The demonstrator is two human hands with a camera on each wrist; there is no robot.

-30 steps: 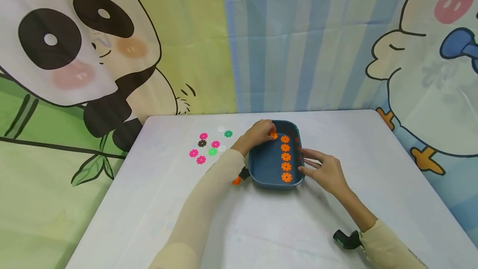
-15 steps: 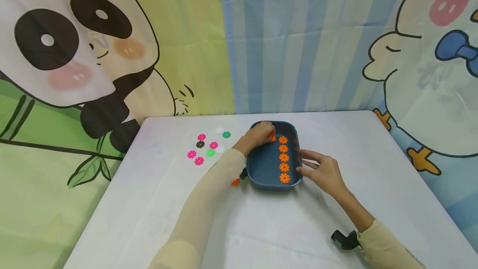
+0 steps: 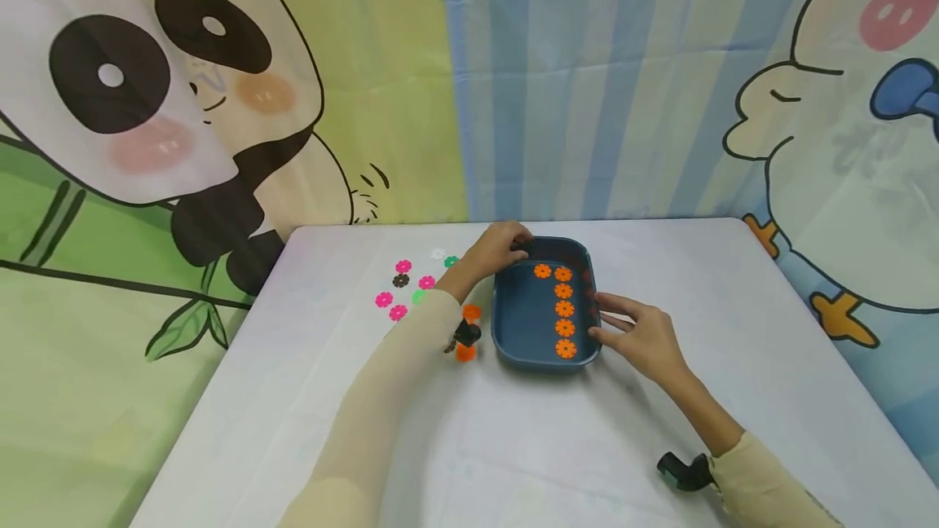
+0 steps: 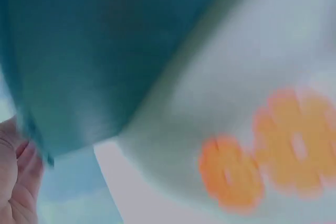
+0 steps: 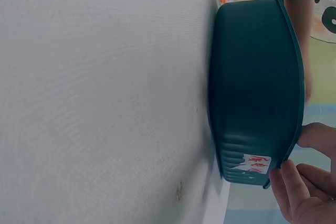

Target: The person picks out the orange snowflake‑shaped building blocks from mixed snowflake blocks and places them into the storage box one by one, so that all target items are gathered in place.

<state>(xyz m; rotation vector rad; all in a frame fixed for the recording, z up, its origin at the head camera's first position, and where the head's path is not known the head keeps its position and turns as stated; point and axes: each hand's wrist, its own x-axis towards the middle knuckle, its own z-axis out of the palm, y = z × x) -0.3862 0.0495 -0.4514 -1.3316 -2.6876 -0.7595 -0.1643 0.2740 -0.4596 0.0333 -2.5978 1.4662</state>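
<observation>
A dark blue tray (image 3: pixel 524 324) stands on the white table. Inside it, several orange flower-shaped discs (image 3: pixel 564 309) form a column along the right, and one more orange disc (image 3: pixel 542 270) lies beside the far end. My left hand (image 3: pixel 499 249) is at the tray's far left corner, fingers loosely bent, with no disc visible in them. In the left wrist view that hand (image 4: pixel 18 177) is only partly seen, beside the rim. My right hand (image 3: pixel 641 341) holds the tray's right rim, thumb on the edge; the right wrist view shows its fingertips (image 5: pixel 286 174) against the outer wall.
Left of the tray, pink flower discs (image 3: pixel 384 299), a brown disc (image 3: pixel 400 280), green discs (image 3: pixel 451 261) and a white disc (image 3: pixel 438 254) are spread about. Loose orange discs (image 3: pixel 465 353) lie by the left wrist, under its black camera (image 3: pixel 467 334). A patterned curtain (image 3: pixel 557 80) hangs behind the table.
My left hand has let go of the orange disc at the far end of the tray and drawn back left to the corner. The right hand stays on the rim.
</observation>
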